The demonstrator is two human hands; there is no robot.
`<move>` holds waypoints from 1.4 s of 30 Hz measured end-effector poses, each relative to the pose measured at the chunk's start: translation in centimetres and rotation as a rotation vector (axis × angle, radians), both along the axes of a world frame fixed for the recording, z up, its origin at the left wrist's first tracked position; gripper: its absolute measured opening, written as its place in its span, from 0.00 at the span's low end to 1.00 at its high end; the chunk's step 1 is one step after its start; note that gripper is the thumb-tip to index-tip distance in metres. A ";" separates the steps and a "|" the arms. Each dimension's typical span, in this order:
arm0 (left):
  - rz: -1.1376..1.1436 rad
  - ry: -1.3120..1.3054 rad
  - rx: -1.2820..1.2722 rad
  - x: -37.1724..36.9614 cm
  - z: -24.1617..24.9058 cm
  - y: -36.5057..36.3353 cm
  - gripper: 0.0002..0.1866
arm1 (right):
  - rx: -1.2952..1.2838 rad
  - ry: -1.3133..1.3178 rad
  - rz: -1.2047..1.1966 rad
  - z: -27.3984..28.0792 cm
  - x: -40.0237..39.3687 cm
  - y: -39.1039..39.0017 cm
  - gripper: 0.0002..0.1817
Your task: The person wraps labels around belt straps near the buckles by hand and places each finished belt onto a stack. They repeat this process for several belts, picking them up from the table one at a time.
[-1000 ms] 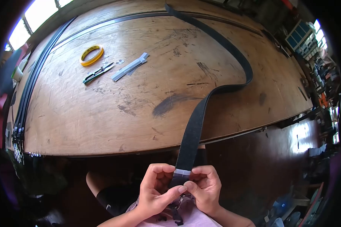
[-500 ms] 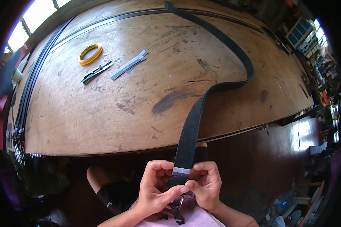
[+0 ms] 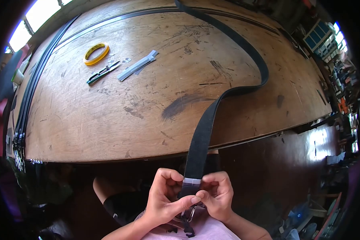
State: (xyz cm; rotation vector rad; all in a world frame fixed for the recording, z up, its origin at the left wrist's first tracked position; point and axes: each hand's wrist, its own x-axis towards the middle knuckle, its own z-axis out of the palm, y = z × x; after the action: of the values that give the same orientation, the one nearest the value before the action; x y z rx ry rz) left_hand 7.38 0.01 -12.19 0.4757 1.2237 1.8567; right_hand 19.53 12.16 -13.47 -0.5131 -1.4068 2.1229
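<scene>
A long black strap runs from the back of the wooden table in a curve and down over its front edge to my hands. Near its lower end a pale band crosses it, and metal hardware hangs below. My left hand grips the strap's left edge, with its thumb across the lower end. My right hand pinches the right edge, its thumb tip touching the left thumb. The fingers behind the strap are hidden.
On the table lie a yellow tape roll, a green-handled cutting tool and grey strips. Several black straps with metal ends line the left side. A long dark strip crosses the back.
The view has shifted slightly. Both hands keep their hold on the strap, with hardly any movement.
</scene>
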 end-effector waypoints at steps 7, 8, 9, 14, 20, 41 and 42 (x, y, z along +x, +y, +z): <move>-0.084 0.188 -0.080 -0.3 -0.6 -1.1 0.27 | 0.239 -0.038 0.049 -0.6 0.5 0.6 0.16; -0.088 0.191 -0.078 -0.4 -0.6 -0.9 0.27 | 0.240 -0.035 0.045 -0.6 0.5 0.7 0.16; -0.075 0.221 -0.041 -0.5 -0.6 -0.6 0.25 | 0.235 -0.037 0.045 -0.6 0.5 0.6 0.15; -0.130 0.186 -0.030 -1.0 -0.4 -0.6 0.24 | 0.258 -0.034 0.058 -0.9 0.7 0.7 0.13; -0.244 0.301 -0.060 -2.2 -0.1 -0.9 0.24 | 0.276 -0.011 0.071 -0.8 0.6 0.6 0.12; -0.027 0.879 -0.357 -1.4 2.8 -2.7 0.34 | -0.056 -0.132 0.127 2.4 -3.7 1.4 0.09; -0.024 0.875 -0.359 -1.0 2.9 -2.6 0.34 | -0.056 -0.135 0.131 2.5 -3.6 1.5 0.09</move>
State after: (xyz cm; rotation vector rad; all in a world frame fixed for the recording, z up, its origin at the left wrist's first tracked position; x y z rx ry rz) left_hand 6.40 -2.57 -9.26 1.1515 2.0517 1.3632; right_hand 15.97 13.69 -10.95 -0.6117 -1.4949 2.2738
